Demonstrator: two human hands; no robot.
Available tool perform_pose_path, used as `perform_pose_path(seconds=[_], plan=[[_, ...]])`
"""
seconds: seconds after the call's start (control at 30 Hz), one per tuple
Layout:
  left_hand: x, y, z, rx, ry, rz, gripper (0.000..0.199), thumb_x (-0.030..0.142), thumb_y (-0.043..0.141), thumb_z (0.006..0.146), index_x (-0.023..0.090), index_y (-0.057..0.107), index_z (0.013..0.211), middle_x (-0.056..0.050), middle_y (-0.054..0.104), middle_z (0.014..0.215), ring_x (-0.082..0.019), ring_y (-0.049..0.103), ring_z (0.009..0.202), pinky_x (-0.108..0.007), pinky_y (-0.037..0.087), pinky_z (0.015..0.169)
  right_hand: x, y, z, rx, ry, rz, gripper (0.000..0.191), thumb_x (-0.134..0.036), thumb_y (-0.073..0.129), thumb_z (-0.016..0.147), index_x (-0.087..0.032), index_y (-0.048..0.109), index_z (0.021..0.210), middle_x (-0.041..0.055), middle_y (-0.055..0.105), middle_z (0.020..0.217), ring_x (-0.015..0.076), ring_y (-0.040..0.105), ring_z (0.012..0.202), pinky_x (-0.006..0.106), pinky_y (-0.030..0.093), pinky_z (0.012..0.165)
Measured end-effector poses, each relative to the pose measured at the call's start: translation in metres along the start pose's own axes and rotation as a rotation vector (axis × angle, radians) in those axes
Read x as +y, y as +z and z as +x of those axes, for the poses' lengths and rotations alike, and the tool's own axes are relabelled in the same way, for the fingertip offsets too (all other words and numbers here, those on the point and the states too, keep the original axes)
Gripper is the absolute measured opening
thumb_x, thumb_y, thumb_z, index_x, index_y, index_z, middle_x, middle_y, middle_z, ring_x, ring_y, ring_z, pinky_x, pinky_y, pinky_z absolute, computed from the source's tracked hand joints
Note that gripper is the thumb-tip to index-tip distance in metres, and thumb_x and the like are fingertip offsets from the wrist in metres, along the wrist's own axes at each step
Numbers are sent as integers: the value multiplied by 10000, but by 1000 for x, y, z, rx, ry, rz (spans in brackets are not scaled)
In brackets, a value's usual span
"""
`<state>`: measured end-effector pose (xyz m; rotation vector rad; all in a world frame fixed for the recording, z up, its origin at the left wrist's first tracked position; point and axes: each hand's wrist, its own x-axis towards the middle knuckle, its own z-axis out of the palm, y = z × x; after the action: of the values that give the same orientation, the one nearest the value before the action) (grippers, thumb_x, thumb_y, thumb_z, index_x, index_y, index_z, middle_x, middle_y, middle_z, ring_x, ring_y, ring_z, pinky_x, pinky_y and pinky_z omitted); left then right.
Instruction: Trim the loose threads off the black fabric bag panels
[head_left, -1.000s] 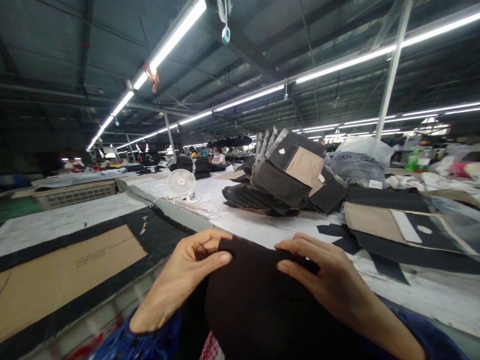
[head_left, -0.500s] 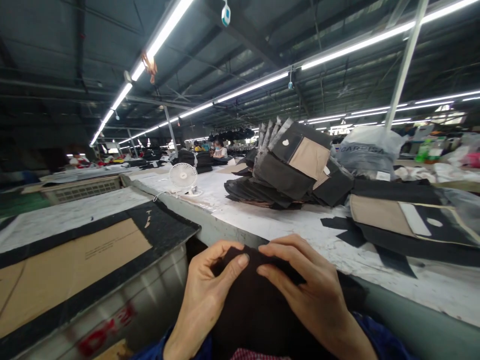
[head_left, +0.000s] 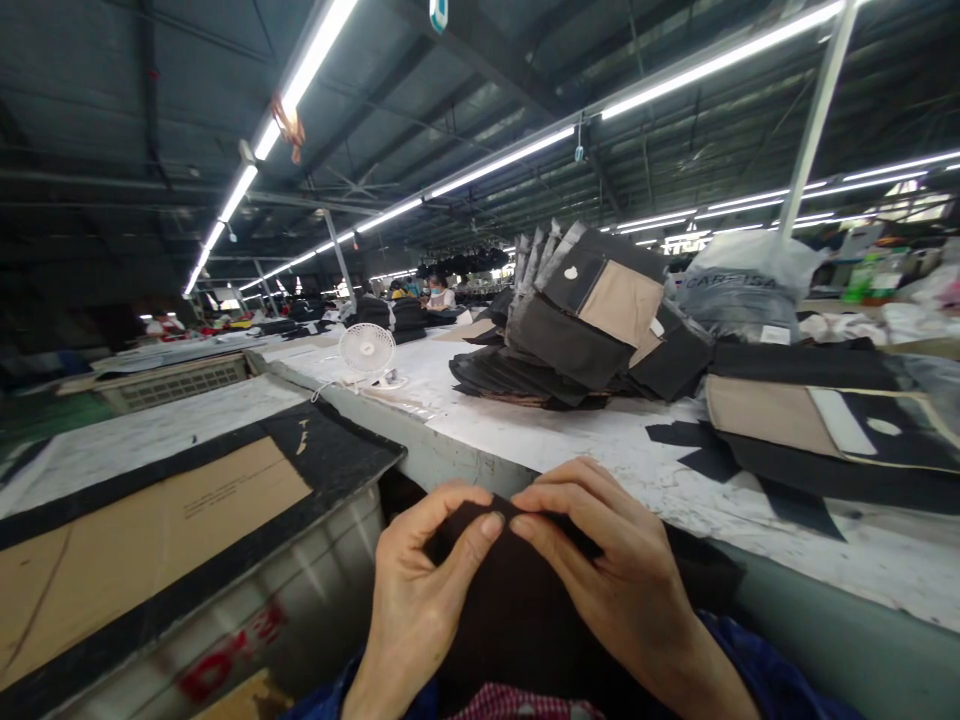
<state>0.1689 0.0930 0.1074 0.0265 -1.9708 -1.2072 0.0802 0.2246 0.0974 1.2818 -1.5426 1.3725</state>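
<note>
A dark brown fabric piece hangs in front of me, its upper edge gathered between my hands. My left hand pinches that edge between thumb and fingers. My right hand grips the same edge from the other side, and the two sets of fingertips nearly touch. Most of the fabric's lower part falls out of view toward my lap. Beyond my hands lies a white-covered worktable, whose near edge passes just behind the fabric.
A stack of black and beige bag panels sits on the table, with a white desk fan to its left. A grey bin topped with cardboard stands on my left. A co-worker sits far back.
My hands have moved closer together, gathering the fabric's upper edge into a tighter pinch. The fabric has narrowed between them, and the camera view has shifted slightly.
</note>
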Motion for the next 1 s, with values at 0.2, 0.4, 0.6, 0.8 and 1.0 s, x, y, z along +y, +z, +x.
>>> perform_pose_path(seconds=[0.2, 0.4, 0.6, 0.8, 1.0], plan=[[2, 0, -1, 45, 53, 77, 43, 250, 707, 768, 235, 718, 807, 49, 710, 746, -89, 637, 677, -119, 492, 634, -1, 1, 1, -34, 0, 8, 123, -68, 575, 858, -170, 576, 789, 16, 611, 729, 155, 559, 699, 290, 465, 641], [1, 0, -2, 99, 105, 98, 10, 228, 696, 781, 231, 705, 780, 59, 697, 720, -73, 625, 645, -104, 486, 607, 0, 4, 2, 36, -18, 45, 117, -103, 641, 840, -175, 611, 927, 22, 655, 809, 150, 614, 758, 276, 502, 693], [8, 4, -3, 87, 231, 131, 82, 170, 673, 803, 249, 694, 814, 79, 701, 750, -60, 639, 679, -93, 494, 655, -4, 4, 4, 65, -57, 44, 100, -87, 657, 827, -171, 636, 877, 20, 653, 768, 145, 598, 729, 280, 499, 676], [3, 7, -5, 127, 388, 199, 163, 93, 637, 816, 241, 671, 875, 76, 709, 795, -53, 658, 723, -89, 505, 709, -4, 8, 4, 54, -57, 22, 111, -46, 616, 839, -157, 619, 841, 22, 637, 753, 144, 572, 727, 285, 486, 675], [-1, 7, -10, 184, 464, 278, 162, 75, 645, 810, 217, 662, 885, 60, 712, 795, -57, 666, 702, -96, 517, 702, -5, 10, 5, 34, -67, -1, 132, -27, 583, 849, -157, 604, 837, 22, 628, 754, 147, 553, 717, 288, 475, 664]])
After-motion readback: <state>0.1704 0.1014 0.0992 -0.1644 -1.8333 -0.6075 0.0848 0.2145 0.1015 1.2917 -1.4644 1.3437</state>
